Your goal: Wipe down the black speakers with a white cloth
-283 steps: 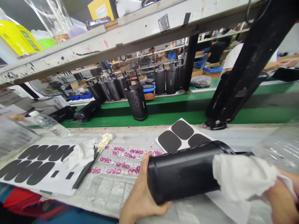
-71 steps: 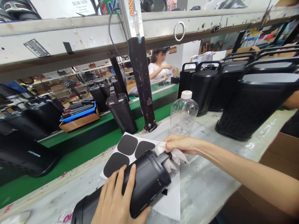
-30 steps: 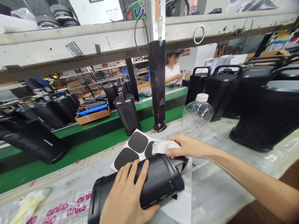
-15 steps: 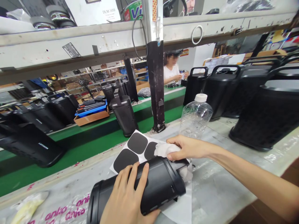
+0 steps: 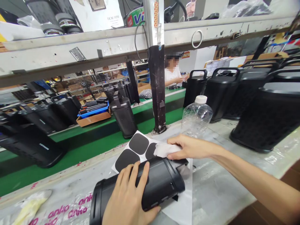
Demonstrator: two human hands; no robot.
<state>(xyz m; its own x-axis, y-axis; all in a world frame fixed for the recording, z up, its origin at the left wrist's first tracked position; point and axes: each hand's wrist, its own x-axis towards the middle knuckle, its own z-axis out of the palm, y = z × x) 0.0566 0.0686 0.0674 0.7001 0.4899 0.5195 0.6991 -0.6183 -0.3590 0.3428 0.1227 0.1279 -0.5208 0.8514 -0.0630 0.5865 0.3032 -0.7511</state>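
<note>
A black speaker housing [image 5: 161,181] lies on its side on the bench in front of me. My left hand [image 5: 131,190] rests over its body, fingers spread. Above the housing's far right end, my right hand [image 5: 181,148] pinches a crumpled white cloth [image 5: 165,150]. The cloth touches or hovers just over the housing's edge; I cannot tell which. Partly beneath the housing is a white sheet [image 5: 180,207] with several dark rounded-square stickers [image 5: 138,144]. Beyond my right hand stands a clear plastic bottle [image 5: 197,115] with a white cap.
Several black speakers [image 5: 220,90] with handles stand at the right. A dark post [image 5: 158,90] rises behind the bench, under a shelf beam [image 5: 112,47]. Past it, a green conveyor [image 5: 93,140] carries more speakers and a blue tray [image 5: 93,111]. A person [image 5: 172,73] sits opposite.
The view has shifted slightly. Both hands keep nearly the same place: the left on the housing, the right with the cloth at its far edge.
</note>
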